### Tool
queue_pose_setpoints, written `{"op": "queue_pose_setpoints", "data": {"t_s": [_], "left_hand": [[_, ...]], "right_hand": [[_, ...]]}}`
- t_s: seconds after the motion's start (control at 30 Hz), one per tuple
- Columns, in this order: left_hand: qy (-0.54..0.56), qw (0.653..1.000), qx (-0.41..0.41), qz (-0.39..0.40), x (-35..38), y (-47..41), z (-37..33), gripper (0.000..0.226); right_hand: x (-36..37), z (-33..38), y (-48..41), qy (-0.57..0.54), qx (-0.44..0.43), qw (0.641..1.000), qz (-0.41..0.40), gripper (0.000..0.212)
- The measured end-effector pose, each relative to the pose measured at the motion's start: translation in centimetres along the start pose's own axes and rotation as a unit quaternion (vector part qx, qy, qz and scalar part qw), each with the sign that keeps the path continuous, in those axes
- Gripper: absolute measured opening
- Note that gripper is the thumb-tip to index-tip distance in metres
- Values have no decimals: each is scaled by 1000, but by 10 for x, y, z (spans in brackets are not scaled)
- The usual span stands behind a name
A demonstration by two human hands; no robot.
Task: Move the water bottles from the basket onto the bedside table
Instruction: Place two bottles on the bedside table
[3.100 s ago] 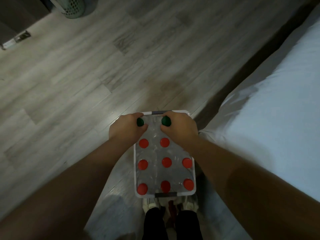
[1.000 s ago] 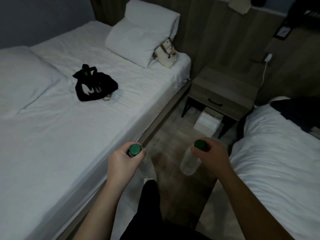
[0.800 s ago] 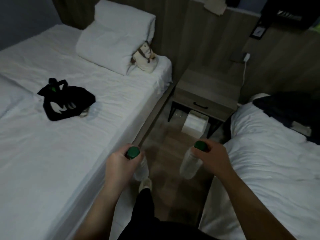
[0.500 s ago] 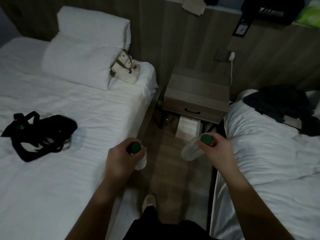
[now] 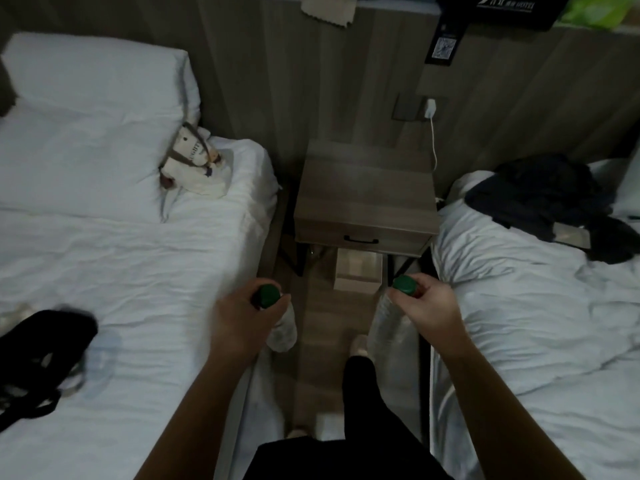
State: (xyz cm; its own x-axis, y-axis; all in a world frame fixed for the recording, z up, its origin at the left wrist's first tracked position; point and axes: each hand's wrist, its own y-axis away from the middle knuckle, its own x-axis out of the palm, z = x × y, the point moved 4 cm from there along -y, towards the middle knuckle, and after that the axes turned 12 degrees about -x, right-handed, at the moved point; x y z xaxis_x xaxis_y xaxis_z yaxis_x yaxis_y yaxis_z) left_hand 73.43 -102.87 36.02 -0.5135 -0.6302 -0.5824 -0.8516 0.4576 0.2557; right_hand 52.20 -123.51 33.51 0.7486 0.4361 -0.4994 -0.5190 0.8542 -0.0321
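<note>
While carry is underway, left hand clasps left bottle, right hand clasps right bottle; bedside table 12 o'clock; next: upright set-down.

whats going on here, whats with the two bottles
A person stands in the aisle between the left bed and the right bed, facing the bedside table. The left hand holds the left bottle near its green cap, and the right hand holds the right bottle the same way. Both bottles hang over the floor, short of the table; neither is set down on it yet.
</note>
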Motion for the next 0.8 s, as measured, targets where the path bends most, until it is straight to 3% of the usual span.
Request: {"op": "queue_pose_setpoints", "data": {"t_s": [0.23, 0.4, 0.8], "left_hand": [[-32, 997, 65, -14, 57, -78, -69, 25], [-25, 999, -28, -34, 92, -132, -116, 22], [-33, 999, -36, 5, 146, -283, -179, 24]], "right_hand": [[-17, -3, -125, -23, -14, 999, 34, 18], [-34, -2, -216, 12, -51, 996, 72, 19], [6, -6, -372, 29, -14, 992, 118, 18]]}}
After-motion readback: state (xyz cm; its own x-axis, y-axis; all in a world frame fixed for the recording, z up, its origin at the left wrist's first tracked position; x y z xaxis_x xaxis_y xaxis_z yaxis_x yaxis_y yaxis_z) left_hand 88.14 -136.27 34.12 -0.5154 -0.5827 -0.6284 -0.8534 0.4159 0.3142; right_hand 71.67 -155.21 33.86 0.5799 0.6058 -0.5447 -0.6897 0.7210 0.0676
